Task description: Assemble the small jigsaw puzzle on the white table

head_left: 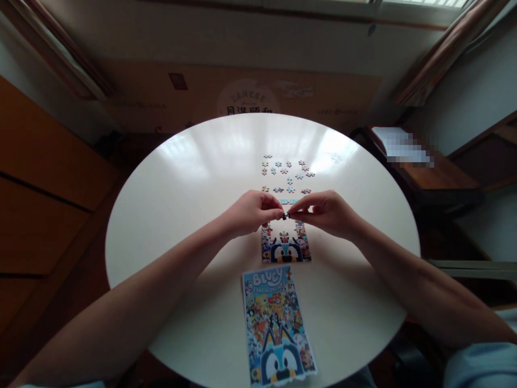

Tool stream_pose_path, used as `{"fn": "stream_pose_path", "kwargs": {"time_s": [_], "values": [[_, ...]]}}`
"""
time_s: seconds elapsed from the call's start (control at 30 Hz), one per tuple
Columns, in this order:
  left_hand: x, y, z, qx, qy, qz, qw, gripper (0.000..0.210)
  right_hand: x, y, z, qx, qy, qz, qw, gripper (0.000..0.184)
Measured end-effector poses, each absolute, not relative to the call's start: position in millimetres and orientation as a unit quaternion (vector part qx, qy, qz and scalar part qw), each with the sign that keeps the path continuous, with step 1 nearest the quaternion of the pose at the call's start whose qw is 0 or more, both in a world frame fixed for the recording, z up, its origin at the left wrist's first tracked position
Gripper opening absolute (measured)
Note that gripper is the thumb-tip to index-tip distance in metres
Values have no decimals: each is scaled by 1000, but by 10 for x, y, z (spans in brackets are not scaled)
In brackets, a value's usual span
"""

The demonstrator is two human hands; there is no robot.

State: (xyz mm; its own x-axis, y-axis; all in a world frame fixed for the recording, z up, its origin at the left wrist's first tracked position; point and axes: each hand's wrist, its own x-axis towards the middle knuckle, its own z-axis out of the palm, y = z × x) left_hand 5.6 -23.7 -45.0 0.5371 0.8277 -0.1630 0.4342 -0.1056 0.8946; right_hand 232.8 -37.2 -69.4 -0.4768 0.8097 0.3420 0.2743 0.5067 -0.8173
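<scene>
My left hand [260, 211] and my right hand [325, 213] meet above the table, fingertips pinching one small dark puzzle piece [286, 216] between them. Below them lies a partly assembled jigsaw puzzle [286, 252]. Its near end shows a blue cartoon dog's head, and its side strips run up under my hands, which hide part of it. Pale tabletop shows inside the puzzle's outline. Just beyond my hands, several loose puzzle pieces [290, 181] are spread out singly. Closer to me rests a printed picture sheet [274, 323] with the same dog and the word "BLUEY".
The white oval table [169, 215] carries all of this, with window glare on its far side. A large cardboard panel [161, 97] stands behind it. To the right is a wooden stand [436, 172] with papers on it. Curtains hang at both back corners.
</scene>
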Motion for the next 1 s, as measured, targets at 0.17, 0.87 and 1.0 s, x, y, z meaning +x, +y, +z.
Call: {"fn": "stream_pose_path", "kwargs": {"time_s": [0.17,0.87,1.0], "values": [[68,-221,-547,725,434,186,502,13,2357,-321,-671,-258,-863,276,336,12],[-131,-214,-373,895,382,93,212,6,2375,-320,-748,-256,-932,180,185,16],[-71,-260,-403,902,354,91,229,9,2366,-328,-730,-250,-935,175,182,17]]}}
